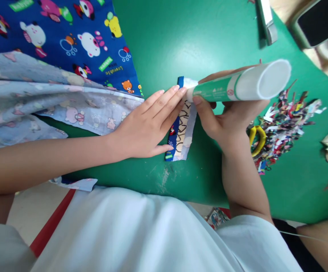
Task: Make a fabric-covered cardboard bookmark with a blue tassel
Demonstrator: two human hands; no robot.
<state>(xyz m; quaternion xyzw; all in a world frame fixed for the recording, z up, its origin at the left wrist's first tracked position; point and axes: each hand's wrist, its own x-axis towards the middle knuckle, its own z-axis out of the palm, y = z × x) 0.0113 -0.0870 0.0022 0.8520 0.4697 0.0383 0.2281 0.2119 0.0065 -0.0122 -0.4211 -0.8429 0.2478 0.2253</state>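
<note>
My left hand (150,126) lies flat with fingers stretched out, pressing on the blue edge of a small fabric strip (188,130). Down the strip's middle runs a cream band with dark wavy lines, and its underside is pale. In my right hand (229,119) is a big glue stick (216,87) with a green label and a translucent white barrel. It is tilted, its narrow end touching the strip's upper part near my left fingertips. Beside my left forearm lies a large blue cloth (101,30) printed with cartoon animals, partly folded to show its pale back.
Right of my right hand sit a heap of fabric scraps (284,124) and yellow scissor handles (258,140). A metal tool (266,22) and a phone-like device (319,22) lie at the upper right of the green table (152,34). Another person's limb (322,241) shows lower right.
</note>
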